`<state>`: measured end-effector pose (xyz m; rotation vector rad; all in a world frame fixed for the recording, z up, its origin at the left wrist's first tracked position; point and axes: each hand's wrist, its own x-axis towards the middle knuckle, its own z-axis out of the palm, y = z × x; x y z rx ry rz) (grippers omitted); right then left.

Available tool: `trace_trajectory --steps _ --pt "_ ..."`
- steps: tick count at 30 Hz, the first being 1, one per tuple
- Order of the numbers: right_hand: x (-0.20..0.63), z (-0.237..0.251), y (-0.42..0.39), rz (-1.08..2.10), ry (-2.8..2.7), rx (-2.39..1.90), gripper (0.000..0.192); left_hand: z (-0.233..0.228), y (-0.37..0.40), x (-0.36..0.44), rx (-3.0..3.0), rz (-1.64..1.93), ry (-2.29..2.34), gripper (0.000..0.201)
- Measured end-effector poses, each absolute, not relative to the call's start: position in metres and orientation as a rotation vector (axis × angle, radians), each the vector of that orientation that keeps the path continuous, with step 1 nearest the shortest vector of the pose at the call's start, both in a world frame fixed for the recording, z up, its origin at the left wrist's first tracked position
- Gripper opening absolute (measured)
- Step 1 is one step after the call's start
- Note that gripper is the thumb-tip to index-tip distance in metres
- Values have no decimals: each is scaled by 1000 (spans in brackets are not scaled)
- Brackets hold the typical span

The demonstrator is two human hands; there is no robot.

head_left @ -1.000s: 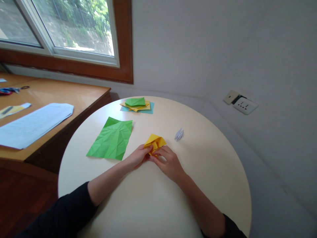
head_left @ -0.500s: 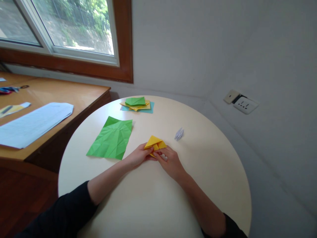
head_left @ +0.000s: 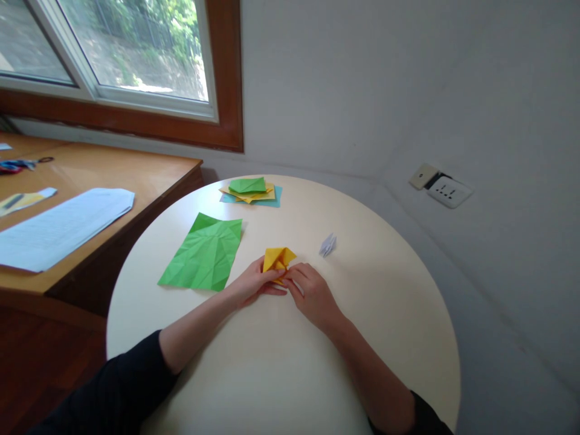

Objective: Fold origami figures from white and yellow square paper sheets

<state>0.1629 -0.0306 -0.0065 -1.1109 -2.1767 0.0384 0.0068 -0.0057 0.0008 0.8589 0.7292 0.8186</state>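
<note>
A folded piece of yellow paper is held just above the round table, its folds partly standing up. My left hand grips it from the left, thumb on top and fingers underneath. From the right, my right hand pinches its lower right edge between thumb and fingertips; the pinched part is mostly hidden. To the left lies a creased sheet of green paper, flat on the table. A small folded white paper piece stands to the right, beyond my right hand.
The round white table reaches towards the wall. At its back edge sit stacked coloured papers. On the wooden desk at left are white sheets and scissors. A socket is on the right wall.
The yellow paper has turned and opened somewhat, its upper flap now tilted differently. My right hand has shifted slightly right and down along its edge; my left hand still grips it.
</note>
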Motion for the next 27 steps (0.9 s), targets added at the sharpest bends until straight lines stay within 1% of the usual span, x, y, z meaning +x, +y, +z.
trace_trajectory --steps 6,11,17,21,25,27 --pt "162 -5 -31 -79 -2254 -1091 13 5 -5 5 781 857 751 27" --pt "161 -3 -34 -115 -2302 -1043 15 5 -5 5 755 876 810 20" --pt "161 -2 -35 -58 -2197 -985 12 3 -3 5 709 868 799 15" --pt "161 -2 -35 82 -1980 -1045 11 3 -3 5 651 876 789 20" --pt "161 -4 -34 156 -1736 -1158 11 3 -1 4 605 860 769 34" --pt "161 -6 -33 246 -1616 -1212 12 3 0 4 594 858 754 39"
